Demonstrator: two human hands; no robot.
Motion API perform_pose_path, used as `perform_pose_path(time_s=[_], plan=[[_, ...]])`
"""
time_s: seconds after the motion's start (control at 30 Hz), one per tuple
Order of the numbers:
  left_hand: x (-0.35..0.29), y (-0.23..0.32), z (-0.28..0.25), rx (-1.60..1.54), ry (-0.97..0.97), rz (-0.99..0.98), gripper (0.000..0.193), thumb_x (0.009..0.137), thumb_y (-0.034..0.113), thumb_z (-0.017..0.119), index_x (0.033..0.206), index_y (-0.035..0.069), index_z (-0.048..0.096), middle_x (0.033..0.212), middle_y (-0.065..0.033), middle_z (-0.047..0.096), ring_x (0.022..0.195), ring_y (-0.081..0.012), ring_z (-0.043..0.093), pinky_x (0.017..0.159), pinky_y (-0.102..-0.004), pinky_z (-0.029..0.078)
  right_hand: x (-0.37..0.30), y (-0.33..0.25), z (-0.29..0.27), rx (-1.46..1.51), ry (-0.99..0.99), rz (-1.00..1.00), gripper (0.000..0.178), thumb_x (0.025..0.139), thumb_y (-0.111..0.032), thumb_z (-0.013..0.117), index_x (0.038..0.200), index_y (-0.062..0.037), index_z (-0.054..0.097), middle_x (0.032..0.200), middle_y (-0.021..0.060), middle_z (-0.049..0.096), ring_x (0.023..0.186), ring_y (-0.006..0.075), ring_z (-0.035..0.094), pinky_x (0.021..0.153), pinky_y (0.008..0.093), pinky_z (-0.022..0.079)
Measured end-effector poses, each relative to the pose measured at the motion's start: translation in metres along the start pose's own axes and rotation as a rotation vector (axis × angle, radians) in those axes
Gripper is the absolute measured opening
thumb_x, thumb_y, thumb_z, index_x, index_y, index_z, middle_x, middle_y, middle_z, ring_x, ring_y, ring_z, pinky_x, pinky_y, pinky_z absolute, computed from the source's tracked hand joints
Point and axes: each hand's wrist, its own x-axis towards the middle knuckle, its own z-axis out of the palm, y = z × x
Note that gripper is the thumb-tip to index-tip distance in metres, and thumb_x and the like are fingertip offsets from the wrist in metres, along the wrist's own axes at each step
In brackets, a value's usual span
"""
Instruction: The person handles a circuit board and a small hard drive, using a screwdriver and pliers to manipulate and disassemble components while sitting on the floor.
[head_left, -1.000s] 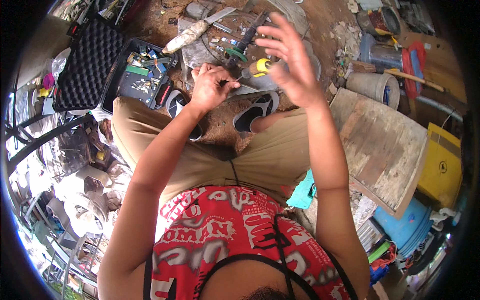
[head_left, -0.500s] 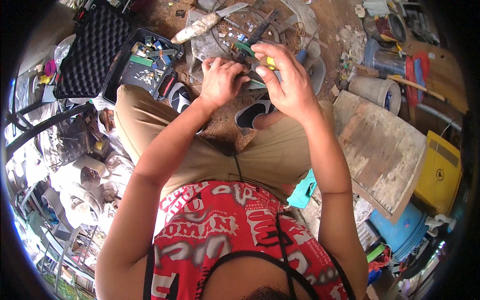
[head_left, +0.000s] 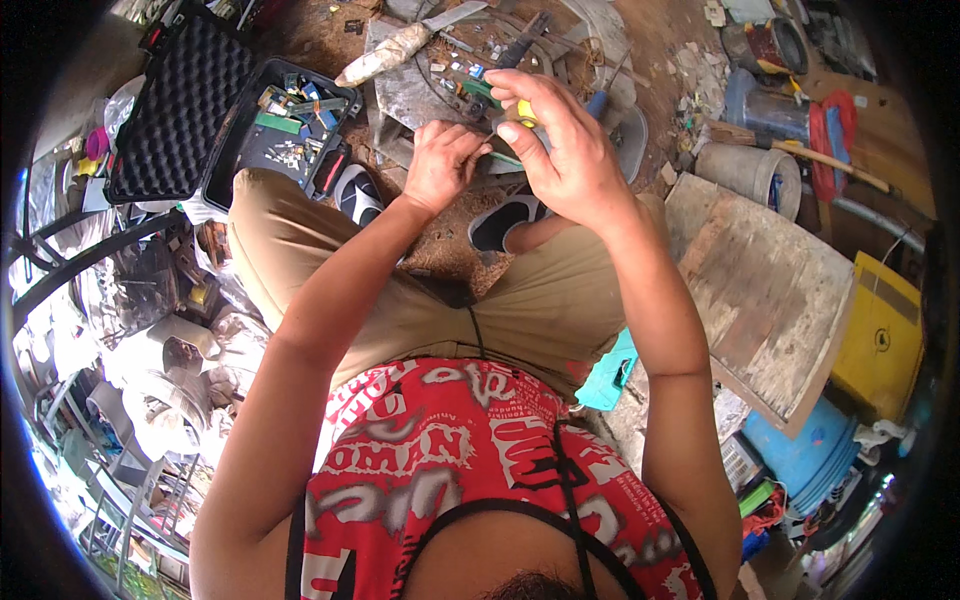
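Note:
My left hand (head_left: 442,165) is closed over the near edge of a low, cluttered work surface (head_left: 390,105), its fingertips pinched together; what they hold is hidden. A thin greenish strip (head_left: 506,159) lies between the hands. To the right, my right hand (head_left: 575,160) curves with thumb and forefinger apart. A small yellow thing (head_left: 525,112) shows in its hollow and seems gripped by the lower fingers. Beyond the hands are a green piece (head_left: 476,88) and a dark rod-like tool (head_left: 525,40). A knife with a wrapped handle (head_left: 395,54) rests at the far left of the surface.
An open black case (head_left: 225,165) with foam in its lid and small electronic parts stands at left. A blue handle (head_left: 597,104) lies beside my right hand. On the right are a worn wooden board (head_left: 765,300), a grey bucket (head_left: 745,180) and a yellow panel (head_left: 878,340).
My right hand has shifted slightly left and away from me, with the yellow thing. The left fingers have drawn closer together. The view has shifted a little.

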Motion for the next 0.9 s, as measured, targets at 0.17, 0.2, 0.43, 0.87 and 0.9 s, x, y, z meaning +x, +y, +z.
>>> perform_pose_path(time_s=[0.17, 0.2, 0.43, 0.87, 0.9], plan=[[0.001, -0.003, 0.009, 0.033, 0.025, -0.002, 0.008, 0.082, 0.021, 0.065, 0.089, 0.017, 0.066, 0.087, 0.0004, 0.06, 0.087, -0.0258, 0.051, 0.08, -0.0405, 0.038, 0.009, 0.006, -0.023, 0.382, 0.216, 0.174, 0.08, 0.089, -0.05, 0.059, 0.145, -0.003, 0.026, 0.133, 0.0179, 0.047, 0.117, 0.0258, 0.05, 0.097, 0.0379, 0.042], [0.0, -0.004, 0.011, 0.031, 0.025, -0.008, 0.008, 0.083, 0.021, 0.065, 0.09, 0.017, 0.066, 0.087, 0.0003, 0.06, 0.088, -0.026, 0.051, 0.08, -0.0408, 0.038, 0.01, 0.012, -0.025, 0.379, 0.227, 0.23, 0.079, 0.089, -0.049, 0.058, 0.145, -0.0029, 0.026, 0.132, 0.0185, 0.048, 0.117, 0.0257, 0.05, 0.097, 0.038, 0.042], [-0.002, -0.003, 0.006, 0.053, -0.028, -0.011, 0.016, 0.084, 0.026, 0.064, 0.098, 0.018, 0.066, 0.092, -0.0014, 0.059, 0.09, -0.0275, 0.051, 0.082, -0.0424, 0.038, -0.024, 0.016, -0.009, 0.348, -0.103, 0.247, 0.064, 0.076, -0.011, 0.078, 0.13, -0.004, 0.044, 0.115, 0.0098, 0.063, 0.106, 0.0176, 0.06, 0.092, 0.0314, 0.046], [-0.004, 0.0, -0.004, -0.045, -0.018, 0.006, 0.063, 0.07, 0.014, 0.078, 0.127, 0.008, 0.05, 0.103, -0.009, 0.064, 0.09, -0.0311, 0.054, 0.084, -0.0418, 0.04, -0.013, 0.008, -0.017, 0.041, 0.183, 0.123, 0.049, 0.077, -0.024, 0.079, 0.109, -0.0076, 0.046, 0.083, 0.0062, 0.07, 0.075, 0.0214, 0.068, 0.067, 0.0325, 0.053], [-0.004, 0.0, -0.003, -0.05, -0.015, 0.006, 0.06, 0.072, 0.014, 0.077, 0.125, 0.009, 0.051, 0.101, -0.0079, 0.064, 0.091, -0.03, 0.054, 0.085, -0.0414, 0.04, -0.013, 0.008, -0.015, 0.027, 0.189, 0.129, 0.048, 0.077, -0.024, 0.079, 0.108, -0.0075, 0.046, 0.083, 0.006, 0.07, 0.076, 0.0217, 0.068, 0.067, 0.0329, 0.053]])
